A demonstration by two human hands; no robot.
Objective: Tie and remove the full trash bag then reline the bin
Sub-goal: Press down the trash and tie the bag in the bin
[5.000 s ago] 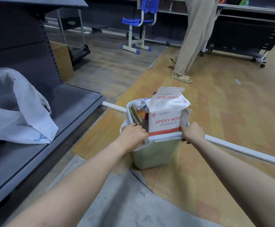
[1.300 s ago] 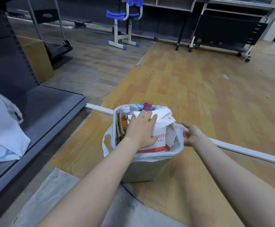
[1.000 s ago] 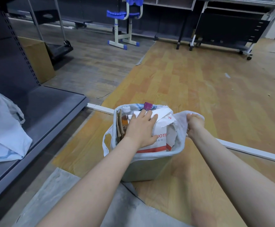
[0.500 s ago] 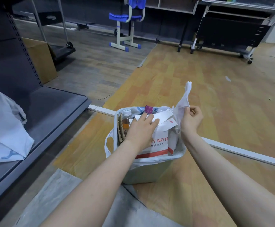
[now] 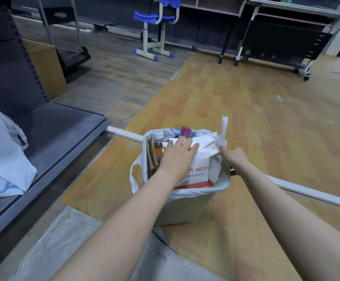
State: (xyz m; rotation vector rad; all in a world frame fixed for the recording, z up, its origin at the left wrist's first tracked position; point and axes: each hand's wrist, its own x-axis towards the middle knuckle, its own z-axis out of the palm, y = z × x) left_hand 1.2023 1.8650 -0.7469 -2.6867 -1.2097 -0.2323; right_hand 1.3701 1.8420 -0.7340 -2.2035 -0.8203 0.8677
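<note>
A small pale green bin point(image 5: 185, 209) stands on the wooden floor, lined with a white trash bag point(image 5: 195, 192) folded over its rim. It is stuffed with a white sticky-note box point(image 5: 199, 173), cardboard and two bottles. My left hand point(image 5: 177, 157) lies flat on top of the box, fingers spread. My right hand point(image 5: 234, 157) pinches the bag's right handle point(image 5: 223, 132), which stands up above the rim. The bag's left handle point(image 5: 133, 179) hangs loose outside the bin.
A dark shelf unit point(image 5: 49, 138) runs along the left with a second white bag point(image 5: 3, 159) on it. A white floor rail point(image 5: 307, 191) passes behind the bin. A blue chair point(image 5: 155, 23), a cardboard box point(image 5: 45, 67) and wheeled desks stand farther back.
My right hand lifted the bag's right handle off the rim and brought it inward over the bin. My left hand moved from the rim onto the box. A person at the back walked out of view.
</note>
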